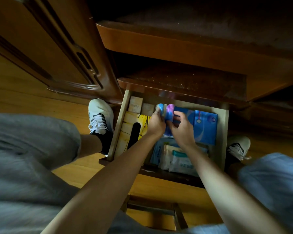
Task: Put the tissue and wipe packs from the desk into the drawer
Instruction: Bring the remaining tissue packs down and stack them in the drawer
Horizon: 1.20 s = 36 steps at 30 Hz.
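As both the left hand and right hand gripped the blue-purple pack over the crowded drawer, pack risked wedging against neighbours w/ forced seating.

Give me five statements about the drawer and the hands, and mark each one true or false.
1. The drawer is pulled open. True.
2. Both hands hold the blue and purple pack. True.
3. The left hand rests on the floor. False: it grips the pack over the drawer.
4. White wipe packs lie at the drawer's near end. True.
5. The right hand hangs idle. False: its fingers curl round the pack.
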Tool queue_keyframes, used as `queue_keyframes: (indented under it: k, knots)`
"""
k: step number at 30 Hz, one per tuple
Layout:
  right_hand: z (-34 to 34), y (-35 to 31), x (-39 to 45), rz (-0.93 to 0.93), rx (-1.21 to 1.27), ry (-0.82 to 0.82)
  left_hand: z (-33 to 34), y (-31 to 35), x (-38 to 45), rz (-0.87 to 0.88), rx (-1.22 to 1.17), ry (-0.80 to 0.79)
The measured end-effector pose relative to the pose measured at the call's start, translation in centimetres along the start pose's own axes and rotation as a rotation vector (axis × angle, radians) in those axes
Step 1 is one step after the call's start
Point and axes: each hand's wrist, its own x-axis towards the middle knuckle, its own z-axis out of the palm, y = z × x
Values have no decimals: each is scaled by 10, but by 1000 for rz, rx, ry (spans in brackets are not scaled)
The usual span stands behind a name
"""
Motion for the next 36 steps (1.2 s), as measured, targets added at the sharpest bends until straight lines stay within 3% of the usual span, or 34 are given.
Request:
queue_keyframes:
  k: [3, 12, 19, 28, 33, 36]
  knots:
    - [1, -1, 3, -16, -35, 22, 2, 2, 8, 30, -13, 60]
    - [0, -8, 21, 103, 35, 21, -8, 1, 31, -54, -220, -46]
    - [-1, -7, 24, 142, -64, -3, -10, 12, 32, -35, 182, -94]
    - [-3, -5, 9, 109, -155, -37, -13, 15, 20, -28, 414, -133]
    - [-7, -1, 20, -85, -479, -91, -24, 14, 15, 190, 829, 31]
    - [-11, 0, 35, -206, -626, -206, -41, 11, 20, 253, 882, -18]
